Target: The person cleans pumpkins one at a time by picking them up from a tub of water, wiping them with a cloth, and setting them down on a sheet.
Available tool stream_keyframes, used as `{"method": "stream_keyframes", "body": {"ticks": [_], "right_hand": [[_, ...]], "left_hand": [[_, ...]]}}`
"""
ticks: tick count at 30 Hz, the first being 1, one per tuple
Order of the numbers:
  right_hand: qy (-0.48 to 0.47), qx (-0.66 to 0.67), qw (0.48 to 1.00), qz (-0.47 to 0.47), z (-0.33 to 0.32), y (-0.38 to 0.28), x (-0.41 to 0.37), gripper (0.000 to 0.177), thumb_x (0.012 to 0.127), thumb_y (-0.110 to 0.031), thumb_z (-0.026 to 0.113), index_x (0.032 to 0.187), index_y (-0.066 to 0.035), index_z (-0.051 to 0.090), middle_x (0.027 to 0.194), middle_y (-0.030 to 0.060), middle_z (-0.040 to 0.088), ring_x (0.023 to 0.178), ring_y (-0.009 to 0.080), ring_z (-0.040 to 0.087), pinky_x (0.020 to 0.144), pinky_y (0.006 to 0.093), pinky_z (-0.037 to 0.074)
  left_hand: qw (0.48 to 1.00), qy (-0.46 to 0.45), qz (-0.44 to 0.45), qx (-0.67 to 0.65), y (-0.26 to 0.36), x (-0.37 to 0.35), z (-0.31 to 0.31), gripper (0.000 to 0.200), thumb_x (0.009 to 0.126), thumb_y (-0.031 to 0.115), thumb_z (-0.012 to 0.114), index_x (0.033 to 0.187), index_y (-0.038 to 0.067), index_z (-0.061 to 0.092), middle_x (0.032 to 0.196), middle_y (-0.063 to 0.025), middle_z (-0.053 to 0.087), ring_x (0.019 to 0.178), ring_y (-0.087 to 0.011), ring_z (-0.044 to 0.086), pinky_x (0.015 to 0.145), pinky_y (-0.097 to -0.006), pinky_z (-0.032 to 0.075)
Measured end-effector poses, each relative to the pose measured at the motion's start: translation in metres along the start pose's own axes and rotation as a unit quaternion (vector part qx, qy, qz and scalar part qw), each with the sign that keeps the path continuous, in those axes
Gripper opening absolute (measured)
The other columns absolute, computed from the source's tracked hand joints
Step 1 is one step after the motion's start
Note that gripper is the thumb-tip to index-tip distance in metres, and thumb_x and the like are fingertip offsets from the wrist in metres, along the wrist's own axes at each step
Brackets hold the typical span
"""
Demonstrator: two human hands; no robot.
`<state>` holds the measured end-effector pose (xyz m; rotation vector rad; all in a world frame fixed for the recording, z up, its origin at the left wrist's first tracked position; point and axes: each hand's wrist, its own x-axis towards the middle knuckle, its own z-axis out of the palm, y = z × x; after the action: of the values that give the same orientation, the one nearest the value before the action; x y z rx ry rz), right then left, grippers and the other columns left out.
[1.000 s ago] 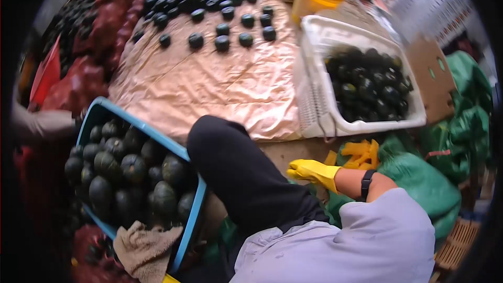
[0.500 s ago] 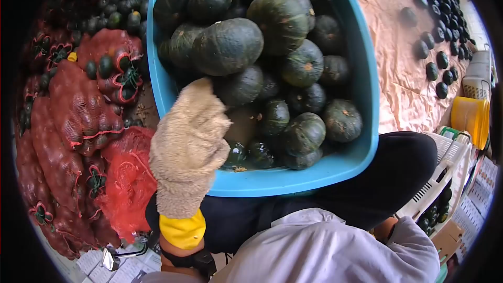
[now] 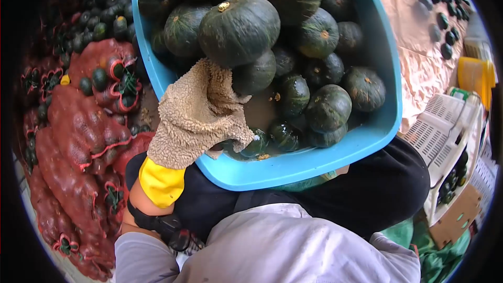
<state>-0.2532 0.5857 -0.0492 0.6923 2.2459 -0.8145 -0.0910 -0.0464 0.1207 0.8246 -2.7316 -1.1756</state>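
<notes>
Head view shows our left hand [image 3: 163, 178] wrapped in a tan terry cloth [image 3: 194, 120], with a yellow glove cuff at the wrist. Its fingers are hidden under the cloth, so we cannot tell whether they are spread or pinching. Our right hand is out of sight, so its fingers cannot be judged either.

Since half a second ago, the cloth has moved up against the near underside of the large kabocha squash [image 3: 239, 34], and one corner now hangs loose to the right. The squash has apparently turned, as its yellowish stem scar [image 3: 223, 6] now faces up. We judge that the cloth is touching its skin, though not clearly gripping it.

That squash sits on others at the left of the blue tub [image 3: 390, 89], which has shallow liquid showing near its near edge. Red mesh sacks [image 3: 78, 120] lie to the left; a white crate [image 3: 432, 131] stands at the right, beyond our knee.
</notes>
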Motion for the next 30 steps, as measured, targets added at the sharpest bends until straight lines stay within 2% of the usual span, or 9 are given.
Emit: {"method": "stream_keyframes", "body": {"ticks": [5, 9, 12, 14, 17, 20, 22, 28, 30], "right_hand": [[0.057, 0.22, 0.972, -0.064, 0.007, 0.021, -0.015, 0.041, 0.114, -0.025, 0.056, 0.147, -0.002, 0.062, 0.142, 0.0141, 0.069, 0.13, 0.0205, 0.065, 0.111, 0.0375, 0.053], [0.053, 0.377, 0.878, -0.289, -0.029, -0.072, -0.063, 0.04, 0.115, -0.022, 0.056, 0.149, -0.001, 0.061, 0.144, 0.0136, 0.068, 0.132, 0.0182, 0.064, 0.112, 0.0361, 0.052], [0.08, 0.152, 0.817, -0.55, -0.008, -0.233, -0.229, 0.049, 0.117, -0.028, 0.053, 0.157, 0.001, 0.054, 0.153, 0.0135, 0.063, 0.141, 0.0219, 0.059, 0.122, 0.0358, 0.042], [-0.026, 0.055, 0.778, -0.625, 0.025, -0.287, -0.281, 0.047, 0.111, -0.021, 0.064, 0.154, -0.004, 0.059, 0.143, 0.0148, 0.069, 0.127, 0.0183, 0.066, 0.107, 0.0318, 0.052], [-0.223, -0.273, 0.814, -0.462, 0.089, -0.336, -0.355, 0.056, 0.103, -0.029, 0.077, 0.155, -0.016, 0.061, 0.136, 0.0079, 0.072, 0.124, 0.0179, 0.068, 0.107, 0.0356, 0.054], [-0.249, -0.489, 0.604, -0.577, 0.208, -0.302, -0.249, 0.076, 0.095, -0.047, 0.074, 0.163, -0.02, 0.051, 0.138, 0.018, 0.072, 0.123, 0.0367, 0.071, 0.105, 0.0438, 0.057], [-0.195, -0.676, 0.556, -0.442, 0.266, -0.292, -0.241, 0.094, 0.091, -0.056, 0.072, 0.169, -0.015, 0.041, 0.132, 0.0192, 0.076, 0.119, 0.0397, 0.073, 0.102, 0.0453, 0.058], [-0.099, -0.628, 0.639, -0.432, 0.327, -0.259, -0.206, 0.088, 0.083, -0.048, 0.083, 0.155, -0.006, 0.055, 0.127, 0.0197, 0.078, 0.117, 0.036, 0.075, 0.095, 0.0463, 0.061], [-0.068, -0.621, 0.583, -0.519, 0.338, -0.237, -0.168, 0.067, 0.086, -0.037, 0.081, 0.146, -0.012, 0.066, 0.124, 0.0115, 0.08, 0.117, 0.0357, 0.075, 0.094, 0.0459, 0.062]], "left_hand": [[0.98, -0.045, 0.051, -0.188, 0.001, -0.014, -0.001, 0.085, 0.072, 0.005, 0.089, 0.149, 0.002, 0.054, 0.128, -0.0133, 0.074, 0.113, -0.0198, 0.074, 0.093, -0.0354, 0.063], [0.967, -0.035, 0.073, -0.24, 0.002, -0.04, -0.003, 0.084, 0.07, 0.002, 0.086, 0.148, -0.002, 0.054, 0.127, -0.0125, 0.074, 0.109, -0.0205, 0.072, 0.09, -0.0363, 0.062], [0.979, 0.135, 0.153, 0.002, -0.006, -0.047, 0.017, 0.08, 0.067, 0.006, 0.084, 0.143, -0.004, 0.057, 0.119, -0.0121, 0.075, 0.101, -0.025, 0.072, 0.085, -0.0396, 0.06], [0.96, 0.204, 0.161, 0.102, -0.008, -0.056, 0.033, 0.078, 0.066, 0.009, 0.082, 0.139, -0.005, 0.059, 0.113, -0.0119, 0.077, 0.095, -0.0281, 0.071, 0.082, -0.0417, 0.058], [0.938, 0.257, 0.189, 0.136, -0.011, -0.075, 0.039, 0.075, 0.064, 0.013, 0.08, 0.134, -0.007, 0.062, 0.105, -0.0115, 0.078, 0.086, -0.0326, 0.071, 0.077, -0.0449, 0.056], [0.938, 0.256, 0.222, 0.076, -0.017, -0.078, 0.033, 0.074, 0.062, 0.016, 0.078, 0.131, -0.007, 0.064, 0.1, -0.0102, 0.08, 0.08, -0.0351, 0.071, 0.075, -0.0467, 0.055], [0.937, 0.255, 0.22, 0.088, -0.021, -0.079, 0.031, 0.072, 0.063, 0.019, 0.08, 0.129, -0.006, 0.065, 0.1, -0.0101, 0.08, 0.082, -0.0324, 0.073, 0.075, -0.0459, 0.054], [0.959, 0.187, 0.119, 0.179, -0.014, -0.082, 0.025, 0.067, 0.066, 0.024, 0.08, 0.127, 0.001, 0.065, 0.096, -0.0092, 0.076, 0.083, -0.0356, 0.071, 0.073, -0.0473, 0.054], [0.96, 0.17, 0.08, 0.209, -0.003, -0.079, 0.023, 0.066, 0.067, 0.026, 0.08, 0.127, 0.003, 0.065, 0.095, -0.0089, 0.074, 0.083, -0.0374, 0.07, 0.072, -0.048, 0.055]]}}
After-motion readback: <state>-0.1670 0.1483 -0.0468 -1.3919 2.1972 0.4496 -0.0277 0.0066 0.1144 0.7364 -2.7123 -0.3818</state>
